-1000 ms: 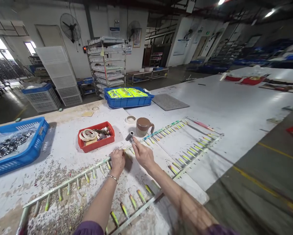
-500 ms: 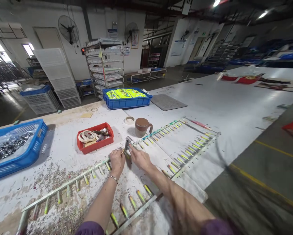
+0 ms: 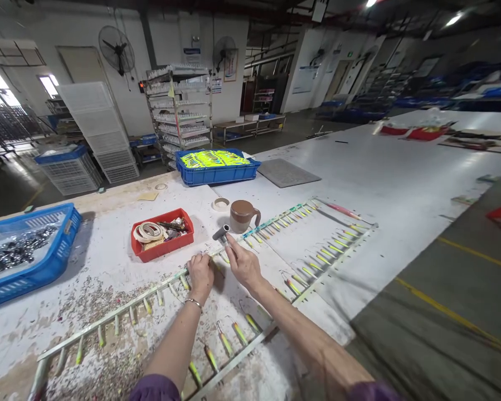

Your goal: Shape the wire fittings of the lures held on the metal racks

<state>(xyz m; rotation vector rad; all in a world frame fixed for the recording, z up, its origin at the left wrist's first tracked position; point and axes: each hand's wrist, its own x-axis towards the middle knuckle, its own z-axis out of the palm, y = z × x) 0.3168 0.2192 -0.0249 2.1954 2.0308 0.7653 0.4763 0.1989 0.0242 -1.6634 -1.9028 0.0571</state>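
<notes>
My left hand [image 3: 200,273] is closed at the far rail of the near frame [image 3: 116,313], its fingertips pinching something small that I cannot make out. Just to its right, my right hand [image 3: 244,263] grips a grey tube-shaped tool [image 3: 221,232], whose round hollow end points up and right. Slim yellow-green fishing lures [image 3: 239,334] hang in rows along the frame's rails, several with hooks or wires showing. A second frame [image 3: 337,262] with similar lures lies beyond, to the right. Past my right hand stands a brown mug [image 3: 242,216].
A red tray [image 3: 162,236] holds tape rolls and scraps, with another tape roll [image 3: 221,204] beside the mug. Blue baskets [image 3: 217,177] stand at the back and left [image 3: 64,262]. Small debris [image 3: 87,301] litters the white table. A grey board [image 3: 290,172] lies further back.
The grey tube tool has swung from upright to tilted, its end now toward the right. My right hand has shifted slightly right and turned; my left hand stays at the rail.
</notes>
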